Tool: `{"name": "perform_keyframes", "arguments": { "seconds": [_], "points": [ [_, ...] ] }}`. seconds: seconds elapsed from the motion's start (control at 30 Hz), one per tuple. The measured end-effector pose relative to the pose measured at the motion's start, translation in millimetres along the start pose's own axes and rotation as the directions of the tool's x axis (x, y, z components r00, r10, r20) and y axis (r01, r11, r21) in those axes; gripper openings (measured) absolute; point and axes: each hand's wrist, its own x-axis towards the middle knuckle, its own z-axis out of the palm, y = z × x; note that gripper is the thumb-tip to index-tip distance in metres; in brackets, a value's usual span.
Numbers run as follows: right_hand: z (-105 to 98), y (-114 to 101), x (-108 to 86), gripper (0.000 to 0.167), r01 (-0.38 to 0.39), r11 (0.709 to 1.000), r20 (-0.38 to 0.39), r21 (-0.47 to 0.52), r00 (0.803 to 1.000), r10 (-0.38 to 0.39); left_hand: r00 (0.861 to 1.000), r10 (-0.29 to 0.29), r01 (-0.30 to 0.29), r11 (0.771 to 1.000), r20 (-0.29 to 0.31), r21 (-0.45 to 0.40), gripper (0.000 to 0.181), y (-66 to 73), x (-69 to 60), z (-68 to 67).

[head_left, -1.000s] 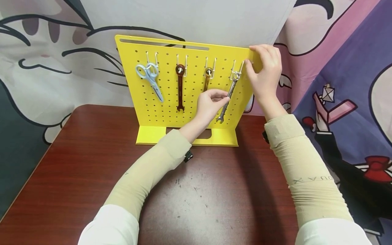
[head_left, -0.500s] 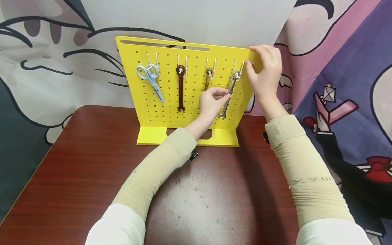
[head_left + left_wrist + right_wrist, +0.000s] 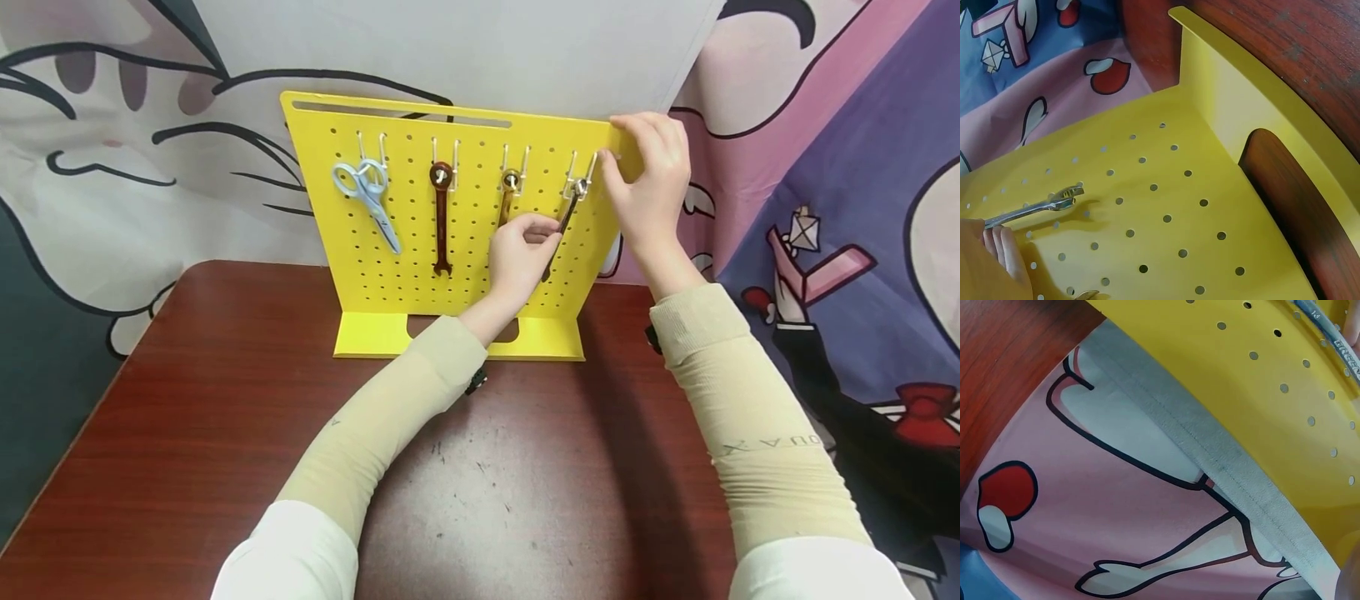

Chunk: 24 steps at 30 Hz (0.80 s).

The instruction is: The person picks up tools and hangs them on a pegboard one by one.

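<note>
My left hand pinches a silver combination wrench between thumb and fingers, about the middle of its shaft. The wrench slants, its ring end up at the rightmost white hook; whether the ring sits on the hook I cannot tell. In the left wrist view its open end stands off the board and casts a shadow. My right hand grips the top right corner of the yellow pegboard, thumb in front. In the right wrist view the wrench shaft shows at the top corner.
Light blue scissors, a dark red-brown wrench and a gold wrench, partly behind my left hand, hang on the other hooks. The board's yellow foot stands on a red-brown table, with printed cloth behind.
The wrench's lower end has swung up slightly and its ring end has shifted at the hook. My left hand has moved a little to the right; my right hand stays put.
</note>
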Motion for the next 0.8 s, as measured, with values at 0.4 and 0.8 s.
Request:
{"name": "perform_keyframes", "arguments": {
  "seconds": [0.4, 0.8],
  "points": [
    [-2, -4, 0.1, 0.030, 0.002, 1.000, 0.027, -0.014, 1.000, -0.001, 1.000, 0.007, -0.007, 1.000, 0.010, -0.014, 0.017, -0.3, -6.2, -3.5],
    [-5, -4, 0.8, 0.028, -0.030, 1.000, 0.044, -0.009, 0.999, 0.030, 0.997, 0.046, -0.049, 0.997, 0.064, 0.053, 0.019, -5.8, -17.1, -27.8]
  ]
}}
